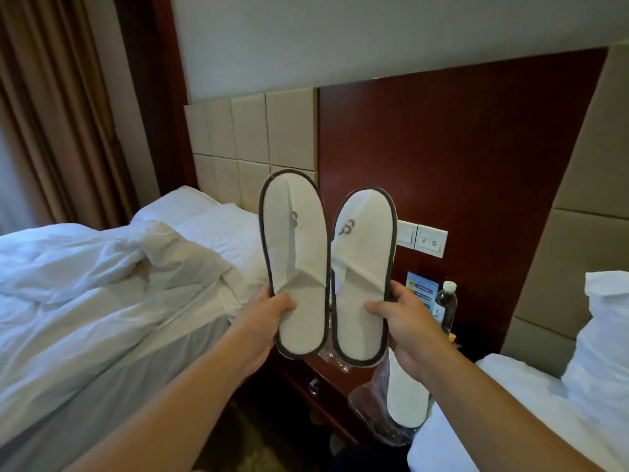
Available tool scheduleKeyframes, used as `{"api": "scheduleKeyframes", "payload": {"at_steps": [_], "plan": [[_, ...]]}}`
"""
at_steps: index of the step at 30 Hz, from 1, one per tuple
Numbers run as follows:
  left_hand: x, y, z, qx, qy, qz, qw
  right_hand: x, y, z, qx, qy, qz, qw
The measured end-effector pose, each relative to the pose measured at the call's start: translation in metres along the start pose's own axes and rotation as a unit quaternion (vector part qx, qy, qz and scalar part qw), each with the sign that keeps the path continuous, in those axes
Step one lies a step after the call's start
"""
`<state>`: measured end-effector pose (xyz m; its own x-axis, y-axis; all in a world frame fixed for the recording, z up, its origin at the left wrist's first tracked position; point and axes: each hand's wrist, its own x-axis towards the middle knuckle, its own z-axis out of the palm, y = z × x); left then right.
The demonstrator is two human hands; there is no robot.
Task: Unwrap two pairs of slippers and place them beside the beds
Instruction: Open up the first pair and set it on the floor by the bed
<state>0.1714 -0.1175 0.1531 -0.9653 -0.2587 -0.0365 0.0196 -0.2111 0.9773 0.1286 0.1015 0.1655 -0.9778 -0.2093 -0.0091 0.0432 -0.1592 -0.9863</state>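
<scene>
Slippers fill the middle of the view: two white ones with dark edging, held up side by side with toes far, heels near and uppers facing the camera. The left grip [269,321] pinches the left slipper [294,253] near its heel, with the thumb across the insole and the fingers behind. The right grip [405,321] holds the right slipper [364,267] in the same way, thumb on the insole and fingers curled round the right edge. Each upper bears a grey logo. Whether the slippers' inner edges touch cannot be told.

Below and behind them a dark wooden bedside table [316,369] stands between two beds. At its near right corner lies a wrapped pair [406,393], still in clear plastic, its near end reaching over the edge beside the right bed [510,403]. A crumpled clear wrapper [332,357] lies on the table just left of it, partly hidden by the held slippers. Farther back stand a water bottle [446,308] with a white cap and a blue card [422,291], against a dark wood panel [459,165] carrying white switches [429,240]. The left bed [102,284] has rumpled white bedding and a padded beige headboard [252,137]. A brown curtain [51,114] hangs at far left.
</scene>
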Motion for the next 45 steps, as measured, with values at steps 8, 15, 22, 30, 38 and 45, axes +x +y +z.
{"api": "scheduleKeyframes", "payload": {"at_steps": [8,15,22,30,38,45], "plan": [[-0.009,0.005,-0.019,-0.002,0.010,0.007,1.000,-0.007,-0.007,-0.001,0.016,-0.026,0.025,0.999],[-0.016,0.006,-0.023,0.014,0.008,-0.002,1.000,-0.014,-0.012,0.005,0.036,-0.044,0.016,0.998],[-0.021,0.013,-0.017,0.036,-0.045,-0.021,0.998,-0.025,-0.016,0.018,0.102,-0.106,0.011,0.989],[-0.031,0.015,0.009,0.084,-0.126,-0.010,0.989,-0.033,-0.016,0.042,0.124,-0.157,0.056,0.978],[-0.041,0.023,0.018,0.102,-0.033,0.154,0.982,-0.027,-0.018,0.046,0.092,-0.050,-0.022,0.994],[-0.034,0.023,0.018,0.068,0.025,0.162,0.984,-0.029,-0.023,0.046,0.077,-0.012,-0.093,0.993]]}}
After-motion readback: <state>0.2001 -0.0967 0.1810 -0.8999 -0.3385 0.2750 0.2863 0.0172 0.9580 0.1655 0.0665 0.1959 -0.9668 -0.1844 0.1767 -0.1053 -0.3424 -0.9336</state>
